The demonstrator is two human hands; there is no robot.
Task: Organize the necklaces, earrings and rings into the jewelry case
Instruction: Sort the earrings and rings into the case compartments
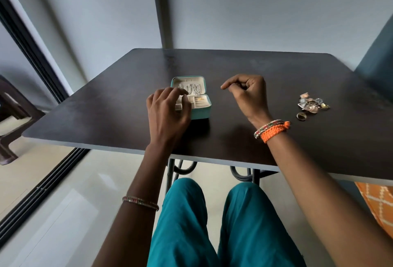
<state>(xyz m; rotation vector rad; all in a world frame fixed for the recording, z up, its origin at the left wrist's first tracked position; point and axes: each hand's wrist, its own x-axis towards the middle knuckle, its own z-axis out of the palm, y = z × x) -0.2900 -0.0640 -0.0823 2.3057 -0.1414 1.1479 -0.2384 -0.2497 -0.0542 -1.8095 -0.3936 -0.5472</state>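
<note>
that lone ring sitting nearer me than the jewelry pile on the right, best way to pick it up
The ring lies flat on the table, apart from the pile. Probably come straight down with the right hand and pinch its band on opposite outer edges with thumb and forefinger; lying so low, it gives a sideways grasp little to hold.

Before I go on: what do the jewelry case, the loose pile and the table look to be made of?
Jewelry case: teal shell, probably faux leather, with a cream soft-looking lining. Loose pile: shiny metal, silver and coppery glints. Table: dark, matte, likely laminate or wood; its pale edge shows.
</note>
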